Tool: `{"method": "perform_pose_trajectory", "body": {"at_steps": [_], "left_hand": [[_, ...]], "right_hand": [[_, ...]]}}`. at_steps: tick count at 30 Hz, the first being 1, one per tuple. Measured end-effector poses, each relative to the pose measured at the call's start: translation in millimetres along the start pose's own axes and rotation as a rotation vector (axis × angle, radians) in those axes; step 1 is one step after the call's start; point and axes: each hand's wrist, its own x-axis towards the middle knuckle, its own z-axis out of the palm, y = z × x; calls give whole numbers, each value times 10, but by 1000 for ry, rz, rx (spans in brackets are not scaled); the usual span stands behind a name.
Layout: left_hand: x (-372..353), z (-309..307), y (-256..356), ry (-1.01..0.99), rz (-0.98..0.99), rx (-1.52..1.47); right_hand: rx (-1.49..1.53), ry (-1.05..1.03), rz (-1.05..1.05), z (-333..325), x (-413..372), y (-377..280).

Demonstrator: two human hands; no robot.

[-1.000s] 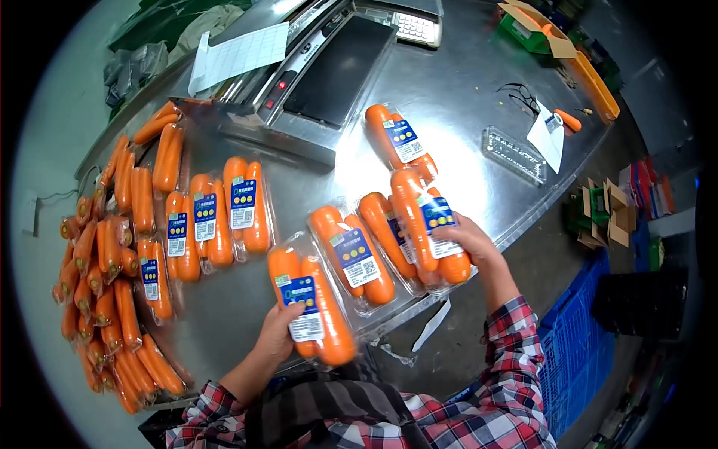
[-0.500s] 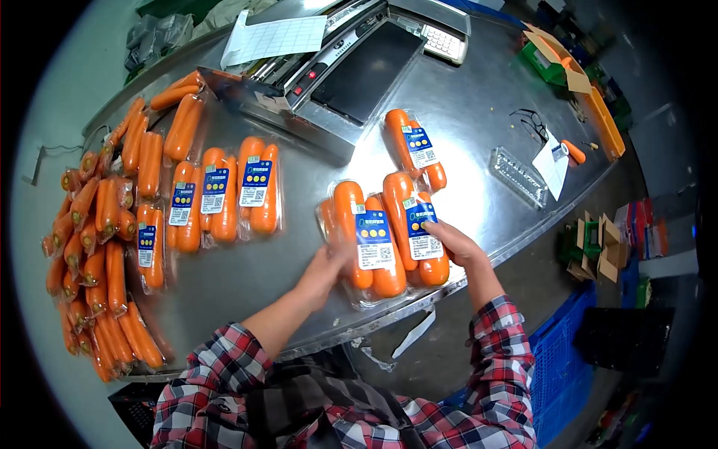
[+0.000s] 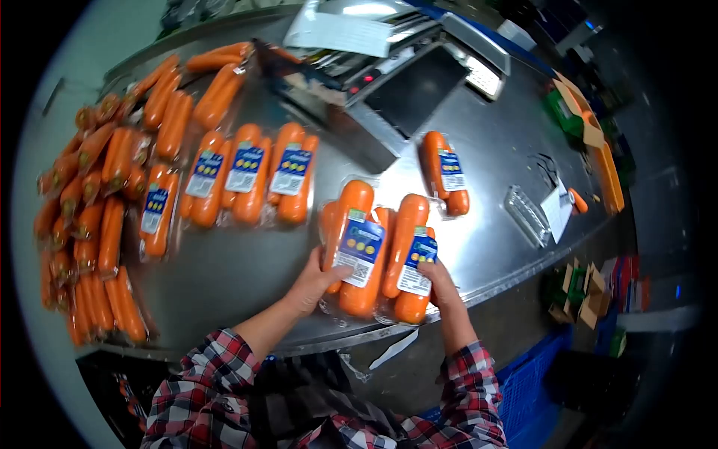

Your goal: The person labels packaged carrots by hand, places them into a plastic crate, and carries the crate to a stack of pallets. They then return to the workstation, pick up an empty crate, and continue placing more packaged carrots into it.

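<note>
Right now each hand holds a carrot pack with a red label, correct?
No: the labels are blue, not red. The head view shows the left hand holding the left pack, the right hand the right pack.

Orange carrots [image 3: 351,247], blue-and-white pack labels [image 3: 360,251], grey steel table [image 3: 224,269], red-and-white plaid sleeves [image 3: 202,389].

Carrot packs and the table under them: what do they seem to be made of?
Packs: clear, glossy plastic film, perhaps over a thin tray. It glints and is see-through at the edges. The labels stuck on them look like printed paper or a matte sticker.
Table: bare metal, likely stainless steel. It is grey and smooth, with soft, blurred reflections of the light.
</note>
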Motion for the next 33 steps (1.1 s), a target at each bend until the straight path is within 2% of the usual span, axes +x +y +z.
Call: {"method": "perform_pose_trajectory", "body": {"at_steps": [4, 7, 9, 11, 12, 13, 15, 16, 18, 19, 21, 23, 25, 30, 33], "left_hand": [[-635, -110, 341, 57, 79, -87], [-1230, -370, 559, 104, 267, -132], [-1684, -683, 627, 112, 378, -165], [-2202, -1011, 630, 255, 521, -69], [-2517, -822, 660, 360, 561, -109], [-2844, -1073, 689, 392, 665, -134], [-3514, -1422, 579, 526, 717, -193], [-3904, -1563, 550, 615, 751, -244], [-4698, -1824, 492, 740, 807, -345], [-4711, -1779, 325, 877, 829, -300], [-5333, -2120, 48, 1027, 898, -372], [-5772, -2482, -270, 1107, 978, -419], [-6144, -2758, -465, 1183, 1002, -582], [-6635, -3707, -1095, 1397, 918, -824], [-6619, -4240, -1443, 1389, 975, -860]], "right_hand": [[6, -66, -29, 521, -211, -192], [-31, -164, -20, 1125, -332, -248], [-133, -183, -50, 1352, -269, -53], [-203, -329, -25, 1825, -128, 84], [-197, -451, 17, 2040, -207, -12], [-185, -569, 29, 2489, -161, 182], [-173, -742, 40, 3241, -199, 425], [-249, -804, -56, 3598, -189, 632], [-349, -908, 53, 4608, -652, 927], [-395, -971, 141, 4764, -717, 932], [-579, -1092, 217, 5638, -1105, 1418], [-623, -1224, 370, 6294, -1290, 1886], [-743, -1368, 358, 6915, -1535, 2398], [-768, -1466, 557, 7789, -1824, 3711], [-801, -1531, 578, 7991, -1679, 4346]]}}
